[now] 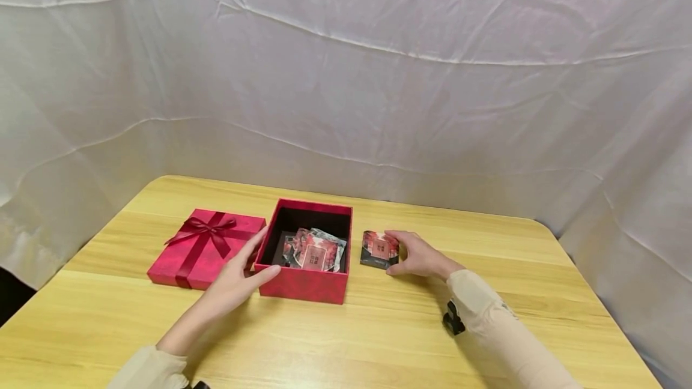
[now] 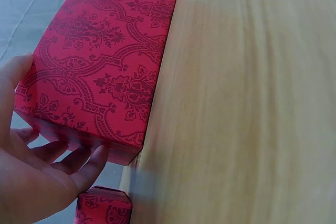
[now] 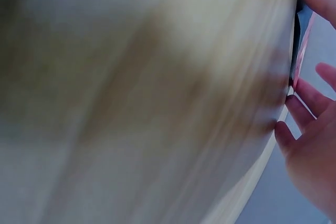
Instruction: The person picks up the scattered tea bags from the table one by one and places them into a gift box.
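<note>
An open red gift box point(image 1: 303, 284) with a dark inside stands on the table, its outside patterned with dark red scrolls. Several flat square packets point(image 1: 316, 251) with red, grey and black print lie in it. My left hand point(image 1: 235, 284) holds the box's near left corner, its thumb at the front rim and its fingers along the left side. To the right of the box, a similar printed packet point(image 1: 374, 247) is at the tabletop. My right hand point(image 1: 418, 257) grips this packet by its right side, between thumb and fingers; its underside is hidden.
Left of the box lies its red lid point(image 1: 178, 257) with a dark red ribbon bow point(image 1: 208, 228). The wooden table point(image 1: 351, 347) has rounded far corners. A pale cloth curtain point(image 1: 346, 107) hangs behind and at both sides.
</note>
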`<state>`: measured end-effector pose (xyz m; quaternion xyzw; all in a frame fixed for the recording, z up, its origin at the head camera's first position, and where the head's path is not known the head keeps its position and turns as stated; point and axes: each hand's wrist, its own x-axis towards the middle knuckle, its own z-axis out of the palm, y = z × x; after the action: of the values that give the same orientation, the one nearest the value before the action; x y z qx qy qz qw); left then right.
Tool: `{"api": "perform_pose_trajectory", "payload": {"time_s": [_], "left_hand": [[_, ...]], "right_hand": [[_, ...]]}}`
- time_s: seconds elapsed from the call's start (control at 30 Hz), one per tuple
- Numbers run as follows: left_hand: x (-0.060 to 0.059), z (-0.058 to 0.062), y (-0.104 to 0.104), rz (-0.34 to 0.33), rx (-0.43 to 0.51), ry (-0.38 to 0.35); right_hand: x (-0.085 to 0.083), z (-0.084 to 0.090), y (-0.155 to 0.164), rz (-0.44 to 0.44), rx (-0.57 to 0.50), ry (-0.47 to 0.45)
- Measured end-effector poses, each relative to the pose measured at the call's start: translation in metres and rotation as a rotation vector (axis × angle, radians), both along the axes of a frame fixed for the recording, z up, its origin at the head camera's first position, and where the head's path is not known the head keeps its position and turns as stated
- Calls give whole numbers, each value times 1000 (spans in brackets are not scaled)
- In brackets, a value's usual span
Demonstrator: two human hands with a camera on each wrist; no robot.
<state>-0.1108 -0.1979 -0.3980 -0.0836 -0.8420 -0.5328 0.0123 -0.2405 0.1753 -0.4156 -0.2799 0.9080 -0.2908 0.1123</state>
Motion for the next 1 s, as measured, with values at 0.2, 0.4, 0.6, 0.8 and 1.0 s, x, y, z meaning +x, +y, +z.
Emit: {"api": "perform_pose_trajectory", "payload": {"time_s": [0.2, 0.4, 0.6, 0.8, 1.0], "left_hand": [[-1, -1, 0, -5, 5, 4], [-2, -1, 0, -10, 12, 9], [-1, 3, 0, -11, 24, 0], [0, 4, 0, -7, 10, -5], [1, 4, 0, -3, 12, -4]], "right_hand": [[2, 3, 0, -13, 4, -3], [7, 7, 0, -49, -14, -20], [10, 8, 0, -74, -25, -22], [16, 8, 1, -66, -46, -33], [20, 8, 1, -32, -47, -4]]}}
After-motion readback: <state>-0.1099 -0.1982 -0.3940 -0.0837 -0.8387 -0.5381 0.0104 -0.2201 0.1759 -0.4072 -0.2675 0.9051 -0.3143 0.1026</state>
